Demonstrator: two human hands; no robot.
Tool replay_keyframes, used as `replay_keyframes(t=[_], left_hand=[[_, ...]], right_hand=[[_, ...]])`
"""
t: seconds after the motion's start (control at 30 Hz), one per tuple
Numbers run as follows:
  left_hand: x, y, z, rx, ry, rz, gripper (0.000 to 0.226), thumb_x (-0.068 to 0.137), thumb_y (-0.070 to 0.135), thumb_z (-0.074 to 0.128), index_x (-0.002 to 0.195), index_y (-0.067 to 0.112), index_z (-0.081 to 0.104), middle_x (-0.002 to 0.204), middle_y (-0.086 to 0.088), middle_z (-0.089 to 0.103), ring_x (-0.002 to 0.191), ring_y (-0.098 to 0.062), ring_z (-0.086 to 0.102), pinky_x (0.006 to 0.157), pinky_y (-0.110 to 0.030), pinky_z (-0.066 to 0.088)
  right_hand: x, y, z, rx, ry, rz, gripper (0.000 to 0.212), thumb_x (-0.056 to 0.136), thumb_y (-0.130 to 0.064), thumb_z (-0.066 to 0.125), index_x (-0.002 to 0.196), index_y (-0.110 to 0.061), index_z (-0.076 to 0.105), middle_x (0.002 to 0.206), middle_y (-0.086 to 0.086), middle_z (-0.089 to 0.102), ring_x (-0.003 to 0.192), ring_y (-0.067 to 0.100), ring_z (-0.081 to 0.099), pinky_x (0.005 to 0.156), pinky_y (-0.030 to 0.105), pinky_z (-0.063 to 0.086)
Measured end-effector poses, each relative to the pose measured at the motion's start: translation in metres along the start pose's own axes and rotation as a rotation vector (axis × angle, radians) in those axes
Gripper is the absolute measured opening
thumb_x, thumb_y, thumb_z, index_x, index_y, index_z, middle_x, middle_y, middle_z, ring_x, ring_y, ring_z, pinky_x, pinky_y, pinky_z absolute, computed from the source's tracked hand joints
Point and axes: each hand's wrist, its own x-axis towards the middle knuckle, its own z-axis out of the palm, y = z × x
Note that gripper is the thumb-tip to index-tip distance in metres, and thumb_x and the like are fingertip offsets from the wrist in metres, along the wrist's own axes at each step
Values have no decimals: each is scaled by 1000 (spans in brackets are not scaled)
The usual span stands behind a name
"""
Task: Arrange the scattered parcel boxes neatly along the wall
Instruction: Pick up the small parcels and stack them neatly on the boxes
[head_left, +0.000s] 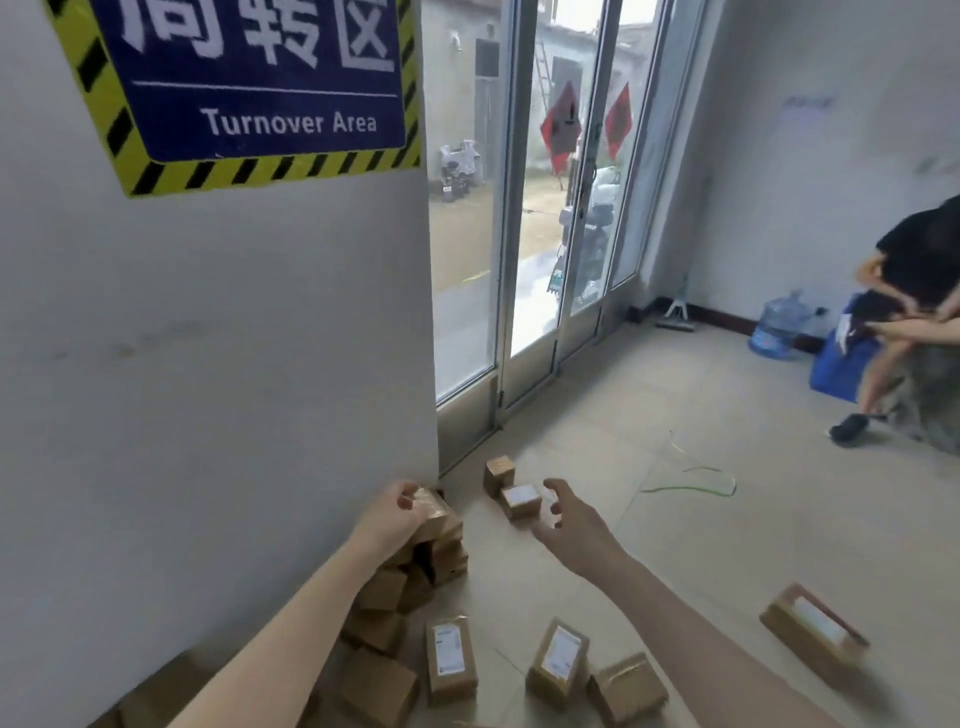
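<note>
Several parcel boxes (451, 659) are lying loose on the open floor (675, 545) beside us. Our left hand (395, 512) is gripping the top box (437, 512) of the stack (439, 560) against the wall (208, 364). Our right hand (569, 517) is hovering with fingers spread and empty, just beside a small labelled box (521, 501) near the glass door (524, 312).

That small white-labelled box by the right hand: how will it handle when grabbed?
The small labelled box looks like rigid cardboard, so it should keep its shape in the right hand. Being small, it is probably light. It lies flat on smooth floor tiles, so a push would likely slide it, not tip it.
</note>
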Motion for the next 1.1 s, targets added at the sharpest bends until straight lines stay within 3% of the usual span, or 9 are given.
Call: replay_keyframes(t=[0.07,0.23,0.37,0.63,0.73,0.87,1.0,1.1], left_hand=[[-3,18,44,15,-20,12,38,91,13,56,129,11,52,121,-11,59,105,-22,54,90,-29,45],[-1,63,131,-12,-122,1,42,91,15,57,132,13,48,125,-11,55,96,-16,52,69,-21,41],[30,87,172,15,-123,-37,45,91,14,58,134,11,47,129,-12,53,103,-19,52,82,-26,40],[139,114,253,26,-113,-152,45,90,12,59,133,8,47,119,-12,56,102,-22,53,83,-29,42],[184,136,301,33,-196,-204,45,90,14,59,133,10,46,113,-10,56,102,-24,54,84,-32,45],[231,179,398,62,-336,-216,46,89,15,61,132,11,47,116,-13,57,106,-28,55,95,-40,47],[257,210,479,128,-427,-209,47,87,17,61,132,15,47,121,-12,55,108,-26,55,93,-36,46],[276,206,522,170,-416,-267,49,85,15,61,132,14,47,124,-15,54,109,-28,55,93,-37,46]], right_hand=[[-2,41,-34,-7,4,55,56,91,-19,54,142,-20,31,114,10,53,104,27,56,81,31,44],[12,117,-101,-27,1,121,61,91,-23,56,145,-20,27,121,11,51,107,26,55,87,32,43],[44,167,-134,-18,-21,154,63,90,-22,57,145,-19,26,127,14,50,110,28,54,88,32,43],[145,277,-189,-52,-107,259,66,90,-23,56,147,-19,23,135,16,43,115,29,52,86,31,42],[172,324,-220,-74,-141,337,67,90,-25,57,147,-19,22,140,16,40,124,29,46,92,31,41],[202,409,-273,-98,-135,498,67,88,-28,58,146,-19,24,138,14,42,120,28,49,89,31,42],[218,494,-308,-87,-87,632,69,81,-24,66,141,-14,34,139,10,45,125,25,45,94,29,39],[233,557,-323,-94,-93,729,78,80,-26,72,144,-10,30,141,13,42,127,27,44,93,26,38]])
